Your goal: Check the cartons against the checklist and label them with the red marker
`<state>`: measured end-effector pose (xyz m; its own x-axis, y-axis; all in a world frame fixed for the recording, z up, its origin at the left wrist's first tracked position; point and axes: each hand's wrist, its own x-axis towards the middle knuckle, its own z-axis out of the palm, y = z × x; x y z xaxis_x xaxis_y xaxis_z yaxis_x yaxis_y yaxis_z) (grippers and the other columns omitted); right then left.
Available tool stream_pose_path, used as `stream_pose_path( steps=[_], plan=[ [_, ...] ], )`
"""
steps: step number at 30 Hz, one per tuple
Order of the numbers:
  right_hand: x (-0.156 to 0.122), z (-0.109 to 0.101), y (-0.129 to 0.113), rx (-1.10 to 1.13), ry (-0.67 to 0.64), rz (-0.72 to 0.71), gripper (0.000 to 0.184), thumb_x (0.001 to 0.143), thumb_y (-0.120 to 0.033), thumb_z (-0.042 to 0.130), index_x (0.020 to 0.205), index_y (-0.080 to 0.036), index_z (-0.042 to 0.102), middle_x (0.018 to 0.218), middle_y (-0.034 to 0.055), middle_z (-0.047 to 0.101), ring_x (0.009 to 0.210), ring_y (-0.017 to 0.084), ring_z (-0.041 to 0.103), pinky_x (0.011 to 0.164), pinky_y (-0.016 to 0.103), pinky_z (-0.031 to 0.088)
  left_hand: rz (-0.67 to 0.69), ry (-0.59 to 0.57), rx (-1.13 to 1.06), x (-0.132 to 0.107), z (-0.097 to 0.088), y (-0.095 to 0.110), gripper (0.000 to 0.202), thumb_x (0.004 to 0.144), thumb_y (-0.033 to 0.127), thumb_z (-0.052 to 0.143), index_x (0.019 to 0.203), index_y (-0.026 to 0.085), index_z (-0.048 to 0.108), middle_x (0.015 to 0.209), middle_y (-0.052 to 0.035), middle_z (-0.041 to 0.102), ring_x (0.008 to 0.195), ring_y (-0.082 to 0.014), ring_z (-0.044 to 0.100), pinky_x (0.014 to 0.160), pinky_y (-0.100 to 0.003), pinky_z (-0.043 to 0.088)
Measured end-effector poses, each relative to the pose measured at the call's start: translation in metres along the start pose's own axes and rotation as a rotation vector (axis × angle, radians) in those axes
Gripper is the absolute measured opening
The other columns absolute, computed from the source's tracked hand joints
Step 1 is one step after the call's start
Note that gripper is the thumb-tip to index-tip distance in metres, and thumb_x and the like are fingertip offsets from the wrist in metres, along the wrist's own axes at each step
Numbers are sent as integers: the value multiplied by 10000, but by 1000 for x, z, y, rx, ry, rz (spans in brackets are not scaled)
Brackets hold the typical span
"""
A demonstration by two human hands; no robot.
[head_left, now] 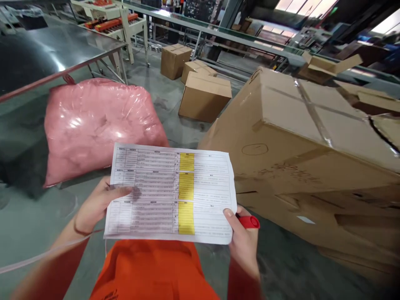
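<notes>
Factory floor of grey-green painted concrete [40,216], seen from your head camera, looking down past your orange apron [153,271]. Background: a long steel conveyor [215,35], an orange-rollered carton-sealing machine [109,18] and, at left, a stainless-steel tabletop [53,46]. On the floor: a brown cardboard carton [204,98] with two more behind it, a bulging pink plastic sack [100,129] and, at right, a large brown carton [300,137] taped along its seam. Centre: a printed paper sheet [170,193] with yellow-highlighted columns, stretched between your hands, apparently to keep its rows flat and facing you. Your left hand [96,206] pinches the left edge, thumb on top. Your right hand [242,237] closes its fingers [228,213] on the lower right corner and also holds a red plastic object [249,221], possibly a marker, partly hidden.
</notes>
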<state>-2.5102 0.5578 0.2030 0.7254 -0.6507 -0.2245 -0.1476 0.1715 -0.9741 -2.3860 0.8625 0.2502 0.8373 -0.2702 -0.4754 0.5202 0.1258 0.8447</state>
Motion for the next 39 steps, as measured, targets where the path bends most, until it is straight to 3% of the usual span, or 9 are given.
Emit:
stream_pose_path(
  steps=[24, 39],
  plan=[
    [-10, -16, 10, 56, -58, -75, 312, 698, -430, 813, 676, -172, 639, 614, 11, 642, 520, 116, 521, 475, 220, 387, -26, 39, 105, -12, 8, 2, 231, 606, 328, 895, 759, 185, 797, 814, -47, 789, 719, -194, 717, 636, -195, 572],
    [-18, -17, 6, 101, -41, -66, 350, 679, -466, 816, 684, -169, 630, 621, 22, 650, 525, 130, 537, 480, 233, 407, -57, 30, 50, -16, 13, -1, 282, 619, 305, 889, 853, 183, 787, 876, -75, 789, 757, -250, 734, 673, -271, 604]
  ],
)
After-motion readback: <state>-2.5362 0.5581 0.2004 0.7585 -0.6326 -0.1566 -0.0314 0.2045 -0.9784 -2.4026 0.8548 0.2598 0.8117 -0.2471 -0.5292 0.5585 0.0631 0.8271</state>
